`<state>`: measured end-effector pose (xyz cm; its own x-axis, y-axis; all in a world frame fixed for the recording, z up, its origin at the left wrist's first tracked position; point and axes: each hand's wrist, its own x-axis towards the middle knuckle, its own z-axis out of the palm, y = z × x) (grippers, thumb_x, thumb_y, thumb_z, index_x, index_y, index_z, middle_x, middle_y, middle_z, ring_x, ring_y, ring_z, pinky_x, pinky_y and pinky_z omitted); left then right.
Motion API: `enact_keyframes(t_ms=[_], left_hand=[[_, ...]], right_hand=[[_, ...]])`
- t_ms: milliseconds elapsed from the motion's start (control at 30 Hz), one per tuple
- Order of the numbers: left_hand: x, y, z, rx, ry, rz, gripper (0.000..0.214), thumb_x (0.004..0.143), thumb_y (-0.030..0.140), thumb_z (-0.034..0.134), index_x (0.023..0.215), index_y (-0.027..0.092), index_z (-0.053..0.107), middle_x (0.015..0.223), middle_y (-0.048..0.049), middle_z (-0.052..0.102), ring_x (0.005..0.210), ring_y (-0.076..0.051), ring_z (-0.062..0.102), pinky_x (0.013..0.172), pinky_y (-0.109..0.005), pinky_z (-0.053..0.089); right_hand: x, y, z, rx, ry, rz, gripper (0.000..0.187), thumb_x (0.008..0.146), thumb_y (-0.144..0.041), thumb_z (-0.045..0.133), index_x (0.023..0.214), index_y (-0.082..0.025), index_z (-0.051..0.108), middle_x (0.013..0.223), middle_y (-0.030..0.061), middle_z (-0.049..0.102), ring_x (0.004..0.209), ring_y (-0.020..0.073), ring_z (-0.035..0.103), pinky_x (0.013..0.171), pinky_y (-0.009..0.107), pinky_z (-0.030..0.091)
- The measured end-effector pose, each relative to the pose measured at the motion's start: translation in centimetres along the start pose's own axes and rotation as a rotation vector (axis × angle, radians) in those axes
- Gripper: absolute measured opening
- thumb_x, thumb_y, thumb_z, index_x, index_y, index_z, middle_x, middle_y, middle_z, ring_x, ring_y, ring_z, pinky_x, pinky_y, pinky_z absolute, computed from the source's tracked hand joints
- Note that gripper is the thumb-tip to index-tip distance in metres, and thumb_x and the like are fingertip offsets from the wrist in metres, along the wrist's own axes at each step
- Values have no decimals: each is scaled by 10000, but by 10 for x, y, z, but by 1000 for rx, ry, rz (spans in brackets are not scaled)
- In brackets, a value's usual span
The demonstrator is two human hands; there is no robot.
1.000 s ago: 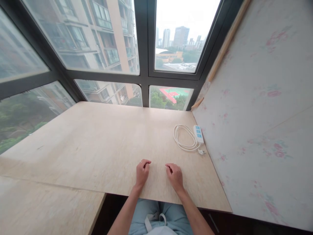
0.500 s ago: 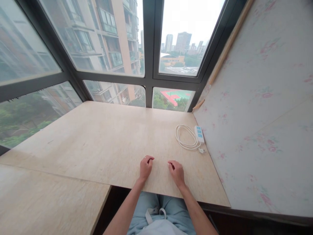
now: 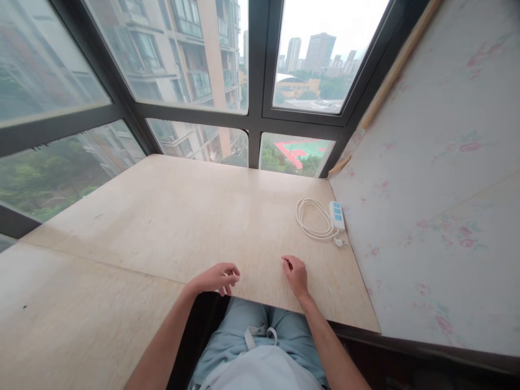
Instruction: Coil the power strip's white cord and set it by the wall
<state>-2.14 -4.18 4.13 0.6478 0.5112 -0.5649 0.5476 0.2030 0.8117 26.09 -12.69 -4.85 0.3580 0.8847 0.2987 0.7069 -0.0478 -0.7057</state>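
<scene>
Over the front edge of the pale marble-patterned tabletop [image 3: 203, 216], my left hand [image 3: 219, 277] hovers with its palm turned inward. Its fingers are loosely bent and apart, and I see nothing in them. My right hand [image 3: 296, 273] rests on the tabletop near that edge, curled into a loose fist, with no object showing in it. Beyond my right hand lies a white power strip [image 3: 337, 215] with blue socket faces. Its coiled white cord [image 3: 303, 219] lies to its left, and the plug [image 3: 338, 242] sits just in front; neither hand touches them.
A floral-papered wall [image 3: 426, 216] bounds the right side. Dark window frames [image 3: 254, 119] line the back and left, with buildings and trees outside. A second tabletop section [image 3: 101, 309] joins at the left, with a small dark speck [image 3: 25, 307] on it.
My left hand has moved left and toward me, its fingers loosening from a curl. My right hand stays curled in about the same place. The view has shifted slightly left and downward.
</scene>
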Motion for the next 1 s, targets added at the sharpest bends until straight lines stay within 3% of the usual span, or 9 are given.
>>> enact_keyframes(t_ms=[100, 167, 300, 467, 567, 700, 833, 1000], left_hand=[[-8, 7, -7, -288, 210, 107, 335, 762, 368, 689, 992, 142, 599, 788, -33, 631, 650, -156, 645, 539, -249, 505], [-2, 8, -5, -522, 267, 138, 301, 772, 317, 700, 987, 127, 610, 776, -33, 624, 622, -121, 612, 550, -227, 501], [17, 4, 4, -972, 257, 106, 192, 808, 200, 663, 965, 96, 628, 745, -31, 610, 562, -73, 563, 524, -182, 468], [35, 3, 16, -1352, 118, 85, 101, 853, 134, 548, 899, 85, 624, 677, -22, 568, 516, -62, 507, 480, -171, 428], [43, 4, 24, -1448, 56, 68, 123, 872, 140, 513, 885, 82, 621, 662, -24, 552, 511, -66, 498, 469, -172, 421], [53, 5, 32, -1486, 60, 36, 135, 874, 134, 502, 895, 73, 621, 684, -37, 567, 536, -77, 529, 502, -180, 459], [59, 3, 38, -1442, 91, 31, 146, 871, 133, 505, 904, 61, 627, 695, -51, 592, 538, -94, 556, 518, -203, 486], [62, 3, 46, -1384, 211, 40, 149, 868, 109, 509, 901, 57, 644, 725, -78, 634, 591, -107, 607, 581, -206, 522]], right_hand=[[0, 1, 0, 0, -4, 5, 286, 889, -269, 433, 893, -169, 701, 898, 83, 733, 821, 214, 640, 824, 356, 423], [0, 1, 0, 3, -4, 6, 288, 886, -272, 433, 893, -169, 702, 903, 85, 733, 825, 216, 639, 827, 359, 422], [1, -1, -1, 4, -3, 18, 291, 882, -272, 432, 887, -171, 705, 899, 85, 734, 823, 218, 641, 823, 364, 424], [-4, -19, 3, 110, -43, 63, 261, 886, -298, 474, 873, -174, 704, 872, 83, 729, 781, 209, 639, 782, 350, 462], [-13, -42, 11, 296, -165, 2, 236, 906, -328, 516, 963, -176, 687, 898, 77, 714, 796, 182, 646, 723, 293, 489], [-23, -76, 25, 411, -272, -129, 257, 874, -391, 633, 1034, -191, 657, 901, 48, 686, 758, 149, 626, 718, 269, 492], [-26, -90, 36, 409, -187, -109, 212, 899, -393, 611, 927, -195, 680, 847, 46, 680, 736, 149, 611, 698, 262, 486], [-28, -84, 39, 287, -144, -86, 258, 945, -343, 532, 822, -190, 699, 732, 41, 665, 677, 150, 599, 645, 245, 460]])
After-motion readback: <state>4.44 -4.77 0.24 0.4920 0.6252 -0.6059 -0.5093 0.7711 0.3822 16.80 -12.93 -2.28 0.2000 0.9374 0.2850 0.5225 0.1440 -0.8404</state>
